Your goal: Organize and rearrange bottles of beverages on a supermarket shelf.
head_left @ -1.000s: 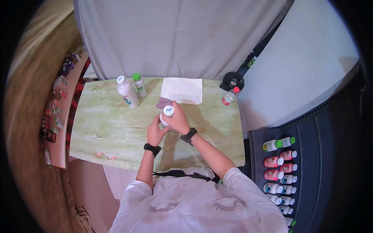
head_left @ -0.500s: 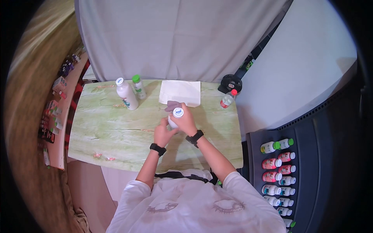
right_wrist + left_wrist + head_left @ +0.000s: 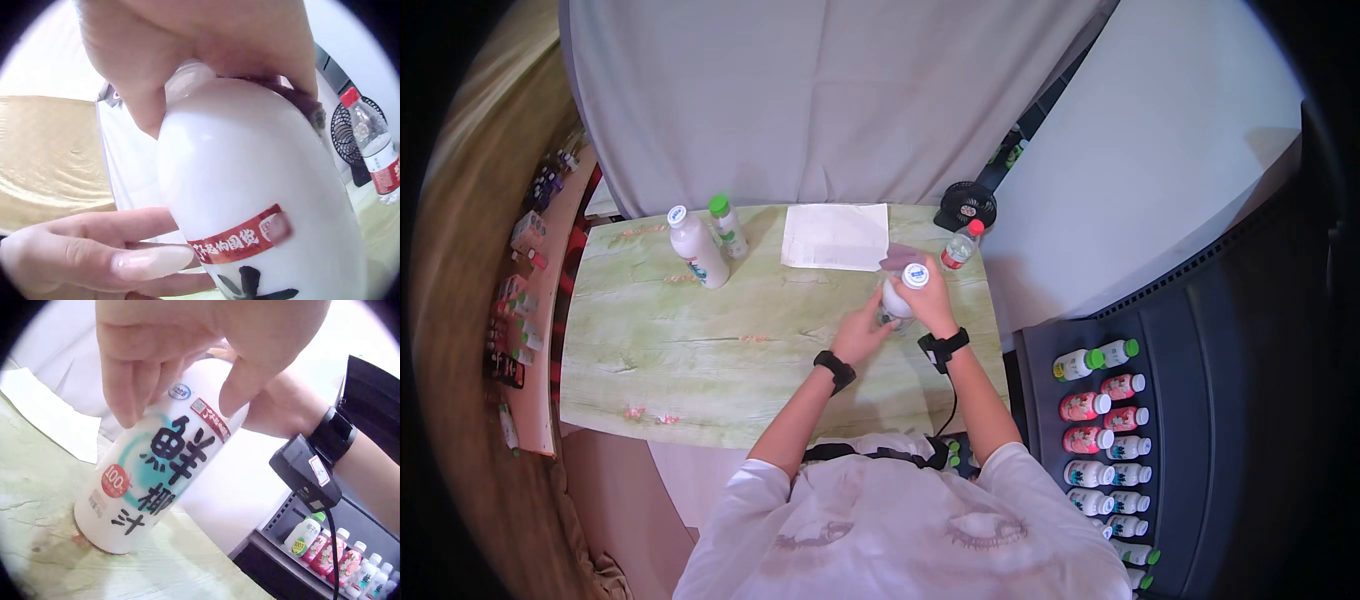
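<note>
A white coconut juice bottle [image 3: 169, 456] with a white cap [image 3: 915, 276] stands low over the right part of the table, its base down at the tabletop in the left wrist view. My right hand [image 3: 935, 303] grips it around the neck and shoulder. A mauve cloth [image 3: 900, 258] pokes out past that hand, between fingers and bottle. Lower on the bottle's left side, my left hand [image 3: 862, 335] holds the body, thumb on one side and fingers on the other. The right wrist view shows a red label strip on the bottle near the left thumb.
Behind the hands lies a white paper sheet [image 3: 836, 237]. To the left stand a large white bottle [image 3: 699, 250] and a green-capped bottle [image 3: 728, 228]. A red-capped clear bottle [image 3: 961, 246] and a black fan [image 3: 967, 207] occupy the right back corner. Shelved bottles [image 3: 1090, 472] line the right side.
Both hands have carried the bottle rightward across the table, from in front of the paper toward the red-capped bottle. The mauve cloth went along. The head view has shifted slightly.
</note>
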`<state>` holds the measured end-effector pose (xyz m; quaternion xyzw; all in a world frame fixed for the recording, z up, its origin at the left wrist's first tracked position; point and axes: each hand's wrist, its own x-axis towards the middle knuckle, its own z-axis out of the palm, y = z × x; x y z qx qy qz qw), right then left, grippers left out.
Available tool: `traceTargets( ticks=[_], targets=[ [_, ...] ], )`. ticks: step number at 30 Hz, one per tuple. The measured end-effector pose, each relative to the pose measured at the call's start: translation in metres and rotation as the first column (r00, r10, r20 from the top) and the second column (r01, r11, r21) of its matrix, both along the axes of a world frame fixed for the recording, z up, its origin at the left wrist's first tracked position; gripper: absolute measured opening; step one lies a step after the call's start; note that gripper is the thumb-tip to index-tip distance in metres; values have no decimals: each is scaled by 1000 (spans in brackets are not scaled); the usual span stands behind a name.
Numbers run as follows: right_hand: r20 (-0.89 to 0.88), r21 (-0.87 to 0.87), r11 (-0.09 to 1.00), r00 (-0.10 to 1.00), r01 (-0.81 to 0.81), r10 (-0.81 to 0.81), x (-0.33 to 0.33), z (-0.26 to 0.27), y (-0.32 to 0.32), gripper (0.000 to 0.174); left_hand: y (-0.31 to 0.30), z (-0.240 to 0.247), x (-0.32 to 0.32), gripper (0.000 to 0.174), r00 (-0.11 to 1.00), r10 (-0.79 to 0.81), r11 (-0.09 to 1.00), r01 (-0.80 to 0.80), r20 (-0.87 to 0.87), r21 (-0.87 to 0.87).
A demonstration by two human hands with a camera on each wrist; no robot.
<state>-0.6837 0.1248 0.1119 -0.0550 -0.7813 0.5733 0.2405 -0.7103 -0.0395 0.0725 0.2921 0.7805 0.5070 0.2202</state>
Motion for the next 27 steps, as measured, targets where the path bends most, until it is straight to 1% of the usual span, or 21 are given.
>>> traceTargets(
  ticks=[1,2,3,5,6,9,12,15,18,20,21,24,26,27],
  targets=[
    [12,3,1000,1000,12,-12,5,3,7,37,4,9,1,81,999,-46,998,47,18,-47],
    [67,7,998,996,55,-55,10,6,14,36,7,19,3,80,995,-91,991,94,39,-93],
    [41,-3,998,997,62,-61,14,5,22,36,11,24,3,79,989,-136,980,143,60,-137],
    [-10,-23,997,997,71,-71,20,1,41,36,16,14,10,77,986,-168,983,169,18,-78],
    [-70,-62,997,996,43,-47,23,2,48,39,18,6,15,77,983,-185,982,184,1,-49],
    [44,78,992,994,94,-98,38,4,78,39,19,-30,22,72,974,-174,981,184,-146,56],
    [208,168,972,958,162,-196,48,13,100,37,11,-31,28,63,979,-185,979,191,-79,75],
    [35,38,997,997,62,-63,50,7,120,35,4,-26,31,55,983,-173,980,177,-54,94],
    [-15,38,998,998,-57,57,48,4,143,34,2,-46,29,50,977,-187,981,192,-105,39],
    [24,7,996,996,-91,90,48,8,153,34,1,-62,30,48,972,-191,978,200,-135,56],
    [42,-8,994,993,-107,108,49,12,154,34,0,-60,31,47,970,-192,977,204,-151,65],
    [54,-21,990,988,-141,142,50,23,157,35,-9,-56,32,47,969,-231,972,233,-89,10],
    [61,-27,995,993,-99,100,47,19,165,34,-12,-60,33,44,959,-188,980,199,-212,28],
    [65,-30,997,995,-78,79,46,19,166,34,-14,-54,34,43,948,-165,983,182,-272,37]
  ],
)
